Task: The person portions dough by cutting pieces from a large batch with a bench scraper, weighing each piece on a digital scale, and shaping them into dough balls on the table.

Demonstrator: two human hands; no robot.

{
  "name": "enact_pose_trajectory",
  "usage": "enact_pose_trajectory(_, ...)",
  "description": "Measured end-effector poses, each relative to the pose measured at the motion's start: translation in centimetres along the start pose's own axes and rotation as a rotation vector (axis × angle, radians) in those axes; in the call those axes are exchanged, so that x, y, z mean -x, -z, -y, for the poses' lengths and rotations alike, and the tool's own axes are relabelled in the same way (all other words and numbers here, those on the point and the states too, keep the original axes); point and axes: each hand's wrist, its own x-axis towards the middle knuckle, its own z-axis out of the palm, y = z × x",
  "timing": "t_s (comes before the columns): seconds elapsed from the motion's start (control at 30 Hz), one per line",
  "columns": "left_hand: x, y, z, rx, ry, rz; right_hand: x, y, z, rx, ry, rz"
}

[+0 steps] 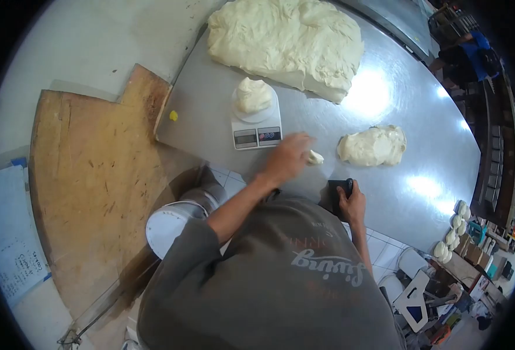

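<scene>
My left hand [291, 153] reaches over the steel table beside a small scrap of dough [315, 157]. Its fingers are smeared by motion, so I cannot tell whether they are touching the scrap. Near the table's front edge, my right hand [353, 203] is closed round the black handle of a dough scraper [338, 192]. Just left of my left hand stands a white digital kitchen scale [258, 139] with a lump of dough [253, 95] on its platform. A larger piece of dough [372, 146] lies to the right.
A big slab of dough [286, 44] covers the table's [205, 125] far side. Several dough balls [453, 230] line the right edge. Left are a wooden board [94, 157] and a white-lidded bucket [167, 229]. A person in blue [476, 58] is far right.
</scene>
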Motion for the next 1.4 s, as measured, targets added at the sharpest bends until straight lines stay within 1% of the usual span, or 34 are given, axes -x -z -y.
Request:
enact_pose_trajectory(0.1, 1.9, -4.1, -0.6, -0.237, -0.113, 0.15, 0.2, 0.1, 0.2, 0.011, -0.015, 0.03)
enact_pose_trajectory(0.2, 1.1, -5.2, 2.5, -0.134, -0.138, 0.3, 0.5, 0.0, -0.2, -0.012, 0.002, 0.022)
enact_pose_trajectory(0.3, -1.8, -3.5, 1.7, -0.018, 0.134, 0.507, 1.0, -0.1, -0.6, -0.031, -0.016, 0.012)
enact_pose_trajectory(0.4, -5.9, 0.3, -6.7, 0.213, 0.228, 0.181, 1.4, 0.2, -1.1, -0.108, -0.057, -0.036)
enact_pose_trajectory(0.5, -8.5, -1.1, -9.9, 0.212, -0.182, -0.242, 1.7, 0.4, -1.5, -0.172, -0.09, -0.096)
enact_pose_trajectory(0.6, -8.1, -5.4, -8.4, 0.151, -0.381, -0.243, 2.0, 0.6, -2.0, -0.204, -0.133, -0.106)
enact_pose_trajectory(0.67, -6.1, -11.0, -2.6, -0.063, -0.321, 0.055, 1.8, 0.5, -2.2, -0.205, -0.137, -0.09)
enact_pose_trajectory(0.7, -6.0, -11.0, -2.1, -0.169, -0.288, 0.206, 1.9, 0.5, -2.4, -0.193, -0.129, -0.079)
enact_pose_trajectory(0.73, -5.0, -10.8, -1.7, 0.013, -0.027, 0.286, 2.0, 0.5, -2.5, -0.181, -0.122, -0.068)
enact_pose_trajectory(0.83, -4.5, -9.3, -1.1, 0.091, -0.083, 0.271, 2.4, 0.2, -2.4, -0.173, -0.077, -0.118)
enact_pose_trajectory(0.87, -4.0, -8.4, -0.9, 0.085, -0.078, 0.232, 2.5, 0.2, -2.4, -0.186, -0.092, -0.117)
enact_pose_trajectory(0.93, -4.3, -3.6, -2.0, 0.071, -0.073, 0.154, 2.5, 0.6, -1.8, -0.213, -0.122, -0.12)
enact_pose_trajectory(1.0, -4.6, 0.8, -0.6, 0.069, -0.02, -0.041, 2.1, 0.9, -1.7, -0.194, -0.146, -0.129)
enact_pose_trajectory(1.03, -5.2, 3.3, 0.4, 0.018, -0.039, -0.236, 1.9, 1.0, -1.6, -0.186, -0.157, -0.134)
enact_pose_trajectory(1.07, -6.0, 6.0, 0.5, -0.107, 0.053, -0.435, 1.7, 1.0, -1.4, -0.197, -0.131, -0.135)
enact_pose_trajectory(1.1, -6.4, 8.0, 3.7, -0.226, 0.06, -0.524, 1.1, 1.1, -1.0, -0.207, -0.108, -0.138)
enact_pose_trajectory(1.17, -7.8, 11.2, 3.3, -0.194, 0.215, -0.612, 0.5, 1.5, -0.8, -0.22, -0.074, -0.201)
enact_pose_trajectory(1.27, -8.7, 7.9, -0.7, 0.023, 0.356, -0.133, -0.8, 1.3, 0.3, -0.211, -0.072, -0.39)
enact_pose_trajectory(1.33, -7.5, 0.9, -0.6, 0.06, 0.204, 0.107, -1.4, 2.9, 2.2, -0.205, -0.121, -0.385)
enact_pose_trajectory(1.37, -6.9, -3.1, -0.1, 0.006, 0.098, 0.083, -1.9, 2.9, 2.3, -0.194, -0.104, -0.402)
enact_pose_trajectory(1.4, -6.7, -5.6, 0.0, 0.023, 0.118, 0.097, -2.4, 3.0, 2.4, -0.202, -0.112, -0.393)
